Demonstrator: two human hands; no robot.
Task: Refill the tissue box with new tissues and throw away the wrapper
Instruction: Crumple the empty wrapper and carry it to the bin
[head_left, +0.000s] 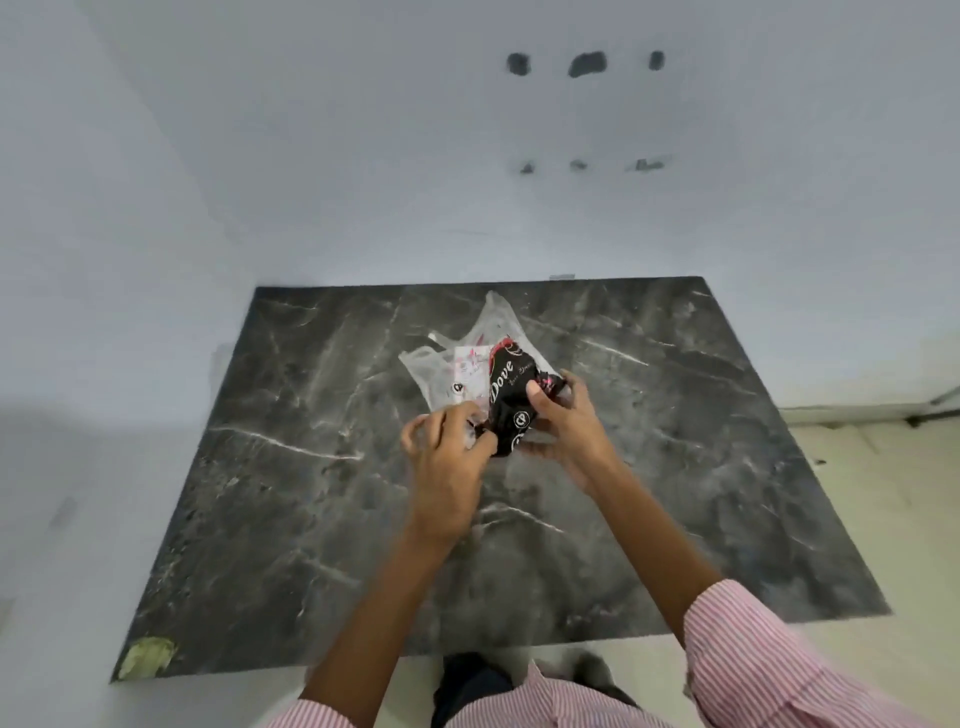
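A black tissue packet (511, 395) with white "Dove" lettering and red markings sits at the middle of the dark marble table (311, 467). My right hand (566, 421) grips its right side, thumb on top. My left hand (447, 447) pinches the packet's lower left corner, fingers curled around crinkled plastic. Behind the packet lies a clear plastic bag (467, 358) holding a white and pink tissue pack (470, 371). No tissue box is in view.
White walls stand behind and left of the table, close to its far edge. A pale scuffed patch (145, 657) marks the near left corner of the table. Light floor tiles (883, 493) lie to the right.
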